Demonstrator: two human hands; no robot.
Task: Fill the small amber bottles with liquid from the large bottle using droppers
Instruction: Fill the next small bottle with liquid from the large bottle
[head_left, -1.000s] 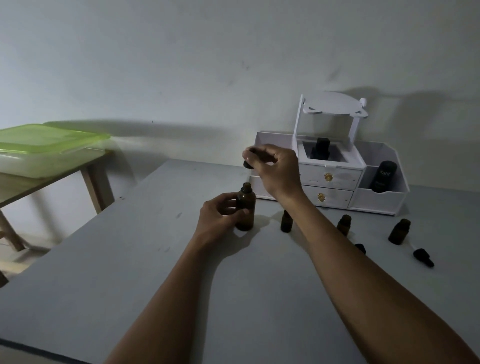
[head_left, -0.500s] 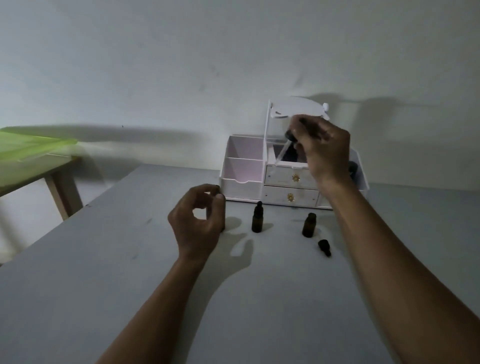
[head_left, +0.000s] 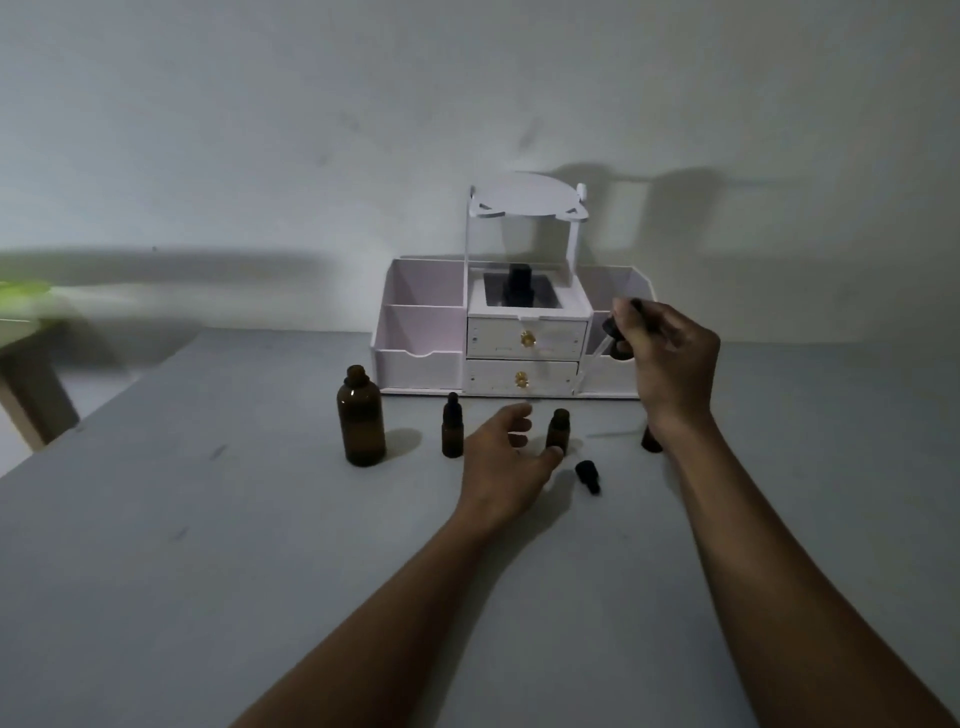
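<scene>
Up over the tabletop (head_left: 208, 571), before the white organiser (head_left: 421, 358): pinches a dropper (head_left: 611, 329) by its black bulb in the right grip (head_left: 670, 358), glass tube slanting down and left, tip clear of every bottle. Lower, curves the left grip (head_left: 501, 457) half open around an uncapped small amber bottle (head_left: 557, 427), thumb tip at its foot, fingers apart from it, holding nothing. Just beside that bottle, flat on the tabletop: a loose dropper cap (head_left: 588, 475). Further left: a capped small bottle (head_left: 452, 428), then the large bottle (head_left: 361, 418), open-necked. Behind the right wrist, half hidden: a third small bottle (head_left: 650, 441).
</scene>
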